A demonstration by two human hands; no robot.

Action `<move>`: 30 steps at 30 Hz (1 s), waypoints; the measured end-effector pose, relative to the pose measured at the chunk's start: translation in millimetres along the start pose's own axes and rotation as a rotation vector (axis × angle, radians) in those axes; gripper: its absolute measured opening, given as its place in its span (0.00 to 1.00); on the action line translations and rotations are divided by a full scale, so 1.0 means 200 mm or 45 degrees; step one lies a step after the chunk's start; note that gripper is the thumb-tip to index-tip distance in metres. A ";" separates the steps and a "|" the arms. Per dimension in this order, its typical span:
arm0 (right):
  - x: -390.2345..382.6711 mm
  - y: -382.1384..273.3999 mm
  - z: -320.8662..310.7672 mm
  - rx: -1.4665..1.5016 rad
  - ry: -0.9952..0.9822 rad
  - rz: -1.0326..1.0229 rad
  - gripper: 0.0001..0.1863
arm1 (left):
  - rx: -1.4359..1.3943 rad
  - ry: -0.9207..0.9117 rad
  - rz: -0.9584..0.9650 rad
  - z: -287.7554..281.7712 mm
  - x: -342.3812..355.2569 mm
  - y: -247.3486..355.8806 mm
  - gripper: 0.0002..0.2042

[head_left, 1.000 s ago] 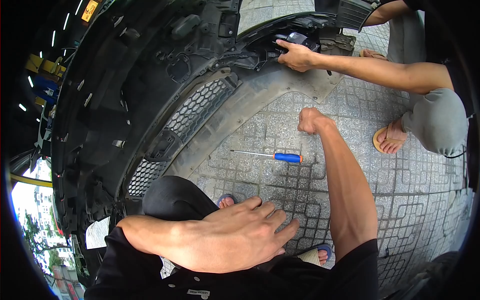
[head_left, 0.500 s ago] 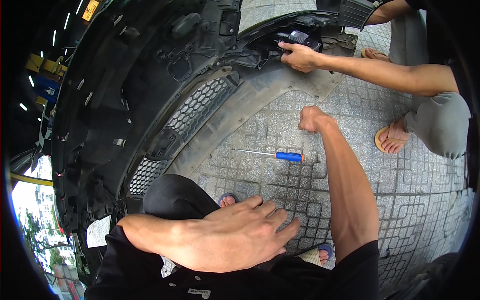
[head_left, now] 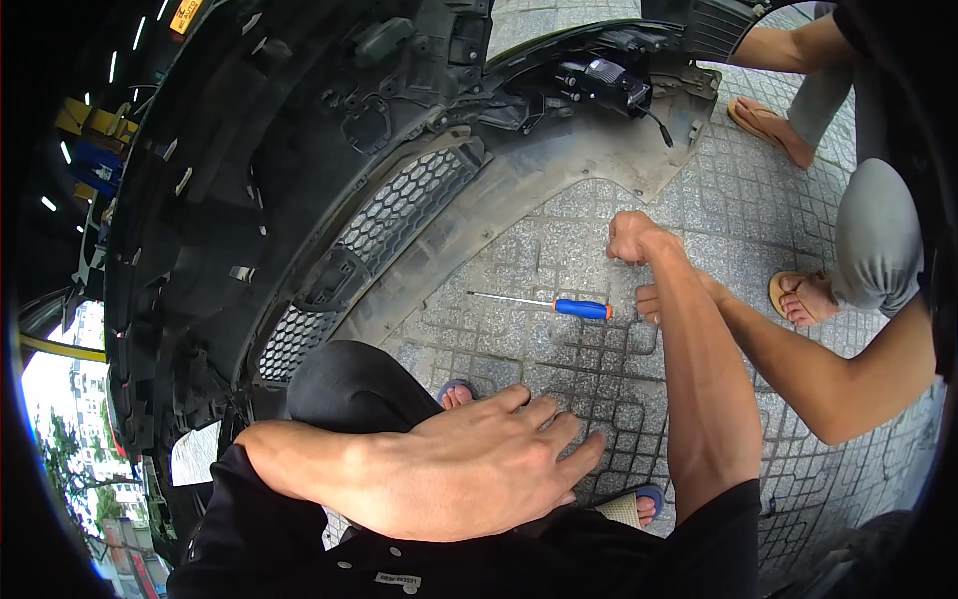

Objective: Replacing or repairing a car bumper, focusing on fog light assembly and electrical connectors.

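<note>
My left hand (head_left: 489, 459) hangs in front of my lap, palm down, its fingers apart and holding nothing. Farther off, my right hand (head_left: 631, 238) is curled into a fist above the paving, and no object shows in it. A screwdriver (head_left: 581, 308) with a blue and orange handle lies on the ground between my hands, its shaft pointing left. Close to the handle's end is a co-worker's hand (head_left: 649, 302), partly hidden behind my right forearm. Neither of my hands touches the screwdriver.
A large black car bumper (head_left: 210, 230) with a honeycomb grille (head_left: 404, 200) curves along the left and far side. A small dark unit with a cable (head_left: 614, 85) sits on it. Grey patterned paving (head_left: 559, 250) lies beneath. The co-worker's knee (head_left: 878, 235) is at the right.
The co-worker's hand has let go of the dark unit on the bumper and come down toward the screwdriver, passing behind my right forearm. My own hands hold nearly the same pose.
</note>
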State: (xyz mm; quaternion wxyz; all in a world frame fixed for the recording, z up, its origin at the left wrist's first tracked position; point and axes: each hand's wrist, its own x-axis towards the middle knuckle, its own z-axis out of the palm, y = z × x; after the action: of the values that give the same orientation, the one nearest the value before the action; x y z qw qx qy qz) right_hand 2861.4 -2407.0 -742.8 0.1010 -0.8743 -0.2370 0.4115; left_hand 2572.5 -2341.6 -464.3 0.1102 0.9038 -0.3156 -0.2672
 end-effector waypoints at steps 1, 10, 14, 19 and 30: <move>0.00 -0.01 0.00 0.000 0.000 0.001 0.21 | 0.024 0.008 0.004 0.00 0.00 0.00 0.26; -0.01 -0.05 -0.01 -0.077 0.113 -0.101 0.14 | -0.006 -0.026 -0.014 0.00 0.01 0.01 0.26; -0.04 -0.08 -0.05 0.246 0.317 -0.309 0.16 | 0.006 -0.031 -0.003 0.00 0.00 0.01 0.26; -0.08 -0.27 -0.12 0.516 0.521 -0.418 0.15 | 0.007 0.003 0.005 0.00 0.01 0.02 0.26; -0.11 -0.16 -0.07 0.183 -0.077 -0.148 0.27 | -0.077 -0.056 -0.018 -0.03 0.02 0.02 0.26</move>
State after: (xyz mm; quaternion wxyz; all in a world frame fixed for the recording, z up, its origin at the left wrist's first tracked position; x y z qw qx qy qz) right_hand 2849.2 -2390.3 -706.7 0.1798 -0.8367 -0.2602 0.4472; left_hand 2576.4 -2346.1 -459.7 0.1286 0.8962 -0.3032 -0.2973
